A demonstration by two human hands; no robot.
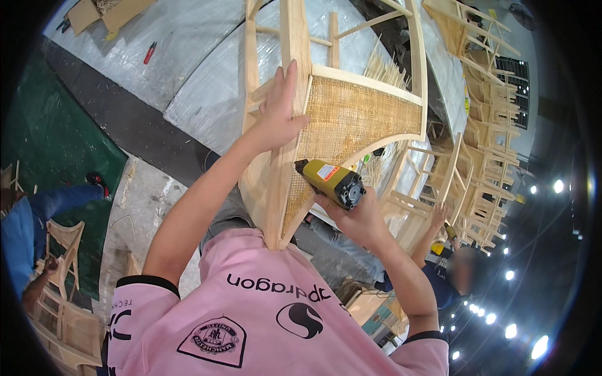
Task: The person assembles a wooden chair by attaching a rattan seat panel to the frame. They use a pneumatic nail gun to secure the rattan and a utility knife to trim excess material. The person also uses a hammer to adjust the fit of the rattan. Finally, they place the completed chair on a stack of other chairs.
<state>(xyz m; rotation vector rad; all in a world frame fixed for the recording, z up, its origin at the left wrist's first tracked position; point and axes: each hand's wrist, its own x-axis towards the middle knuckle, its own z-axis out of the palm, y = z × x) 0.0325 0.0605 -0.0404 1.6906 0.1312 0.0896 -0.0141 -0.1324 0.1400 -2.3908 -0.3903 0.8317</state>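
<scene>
In front of me a pale wooden chair frame stands tilted, its lower corner close against my shirt. A woven cane panel fills one side of it, edged by wooden rails. My left hand lies on the rail left of the cane, fingers stretched upward and thumb out to the right. My right hand is wrapped round a yellow pneumatic staple gun. The gun's nose points left, at the cane near the rail; whether it touches cannot be made out.
A plastic-covered table extends behind the frame, with a red marker and a cardboard box on it. Several chair frames stand at the right. A co-worker works at lower right; another person is at far left.
</scene>
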